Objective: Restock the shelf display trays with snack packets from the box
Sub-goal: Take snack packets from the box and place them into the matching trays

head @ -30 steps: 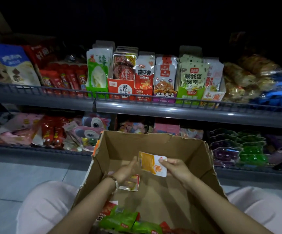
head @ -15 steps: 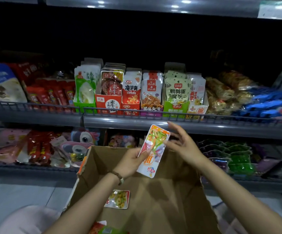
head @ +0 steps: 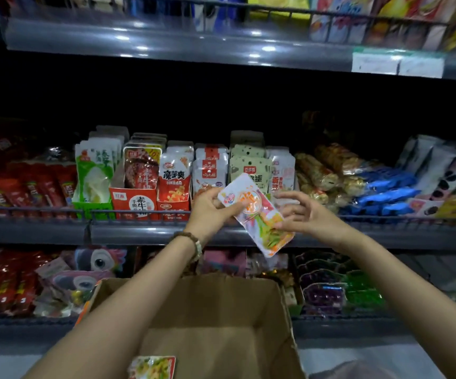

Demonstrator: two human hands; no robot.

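Packet (head: 255,214) lifted higher, in left grip (head: 210,212)

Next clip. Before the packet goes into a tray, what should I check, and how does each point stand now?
1. Left hand grips packet: ok.
2. Right hand, fingers spread loosely at the packet's lower edge, touching it: cannot tell.
3. Packet at the height of the trays: ok.
4. Packet upright for slotting: not ok, tilted.
5. Matching tray with room: cannot tell; hands and packet cover some trays.
6. Stock left in box: ok, second packet lies inside.
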